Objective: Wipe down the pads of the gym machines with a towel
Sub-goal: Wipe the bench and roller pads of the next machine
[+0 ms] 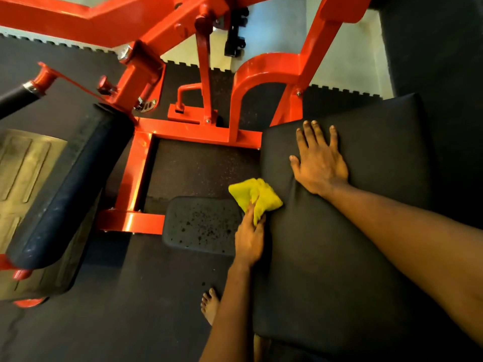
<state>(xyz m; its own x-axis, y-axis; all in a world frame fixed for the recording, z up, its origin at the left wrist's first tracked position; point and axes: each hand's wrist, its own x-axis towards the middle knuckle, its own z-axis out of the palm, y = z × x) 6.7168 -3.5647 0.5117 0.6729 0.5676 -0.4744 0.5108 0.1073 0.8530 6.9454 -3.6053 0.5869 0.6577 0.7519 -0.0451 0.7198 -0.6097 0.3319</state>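
Yellow towel [254,197] was bunched in the left hand [249,239], fingers curled around it, at the side edge of the black seat pad [313,257]. The right hand [320,165] lay flat on top, fingers spread, probably for support.

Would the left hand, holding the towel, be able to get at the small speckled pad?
Probably yes: the left hand grips the yellow towel right beside the small speckled pad, with nothing between them.
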